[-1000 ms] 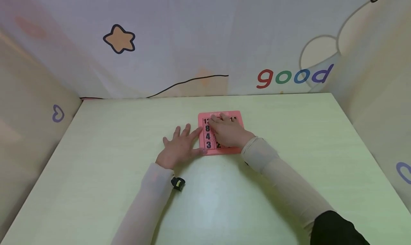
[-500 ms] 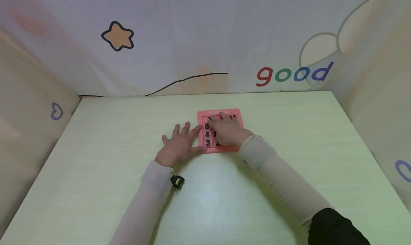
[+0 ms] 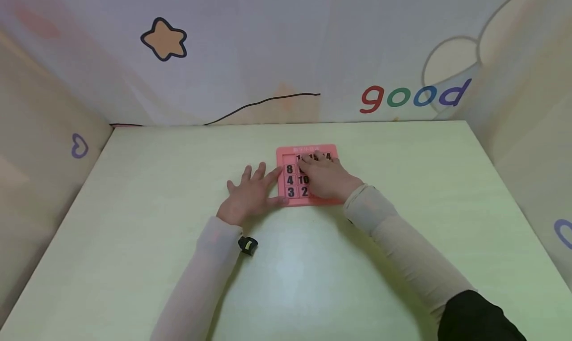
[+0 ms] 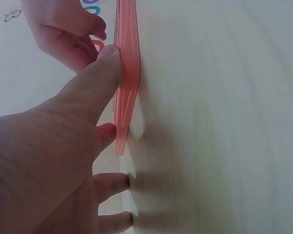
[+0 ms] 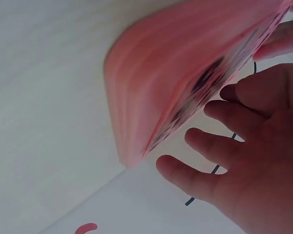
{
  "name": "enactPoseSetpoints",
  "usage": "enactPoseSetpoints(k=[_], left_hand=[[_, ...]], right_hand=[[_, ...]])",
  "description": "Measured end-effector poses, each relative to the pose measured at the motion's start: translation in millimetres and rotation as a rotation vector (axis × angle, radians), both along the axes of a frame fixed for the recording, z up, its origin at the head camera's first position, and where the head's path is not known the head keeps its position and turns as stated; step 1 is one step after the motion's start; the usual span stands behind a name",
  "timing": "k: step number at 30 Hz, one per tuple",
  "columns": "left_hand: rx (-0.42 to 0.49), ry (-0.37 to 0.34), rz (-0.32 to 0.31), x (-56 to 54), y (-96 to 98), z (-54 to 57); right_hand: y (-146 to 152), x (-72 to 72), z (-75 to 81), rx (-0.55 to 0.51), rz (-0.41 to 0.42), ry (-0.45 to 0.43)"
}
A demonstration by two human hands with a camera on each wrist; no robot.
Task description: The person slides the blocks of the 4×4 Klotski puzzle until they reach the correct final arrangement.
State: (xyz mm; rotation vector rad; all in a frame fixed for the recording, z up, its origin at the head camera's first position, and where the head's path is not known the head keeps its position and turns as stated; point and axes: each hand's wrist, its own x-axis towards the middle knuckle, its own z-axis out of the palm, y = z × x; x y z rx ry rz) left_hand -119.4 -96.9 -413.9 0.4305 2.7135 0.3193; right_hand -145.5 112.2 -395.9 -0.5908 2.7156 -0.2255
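A pink number slide puzzle (image 3: 290, 202) lies on the table, its tiles marked with black numbers. Its top-left slot holds no tile; 8, 4 and 3 stand below that gap. My left hand (image 3: 247, 200) is spread on the table, with thumb and index finger touching the puzzle's left side; in the left wrist view the thumb (image 4: 100, 75) presses the pink edge. Over the tiles lies my right hand (image 3: 328, 178), fingertips at the top row, hiding much of the right part. The right wrist view has its loosely bent fingers (image 5: 215, 146) beside the tile face.
The pale table (image 3: 277, 281) runs back to a printed cloth wall (image 3: 250, 48) with a star and the word good. Cloth also stands at the left and right sides. A black wrist strap (image 3: 248, 245) is at my left wrist.
My right hand has moved slightly right, and the top-row tiles have slid right with it, opening the gap at top left. The left hand stays at the puzzle's edge. The view has tilted down slightly.
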Motion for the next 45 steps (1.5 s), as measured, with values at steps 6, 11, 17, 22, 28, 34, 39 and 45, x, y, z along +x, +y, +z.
enactPoseSetpoints(k=[6,11,17,22,28,34,39,45], left_hand=[[0.002,-0.021,0.011,0.2,-3.0,2.9],[0.01,-0.012,-0.008,-0.9,-1.5,2.0],[0.014,-0.005,-0.009,-2.8,-0.9,1.5],[0.013,-0.011,-0.006,-2.7,-2.0,2.2],[0.01,-0.019,-0.001,-3.1,-0.7,2.0],[0.009,-0.015,0.005,-2.5,0.0,1.3],[0.008,-0.015,-0.003,-1.9,-0.5,2.0],[-0.01,-0.015,-0.018,-2.6,-2.3,3.4]], right_hand=[[-12.4,8.7,0.9,-0.024,0.091,0.025],[-17.2,13.7,4.9,0.006,0.101,0.006],[-20.0,15.5,6.3,0.047,0.089,0.0],[-22.1,14.7,6.2,0.044,0.083,-0.008],[-21.0,10.2,5.3,0.029,0.079,-0.001],[-20.4,2.2,3.4,0.051,0.063,0.02],[-19.2,-1.9,0.6,0.076,0.023,0.028],[-17.7,2.0,-0.9,0.036,0.008,-0.003]])
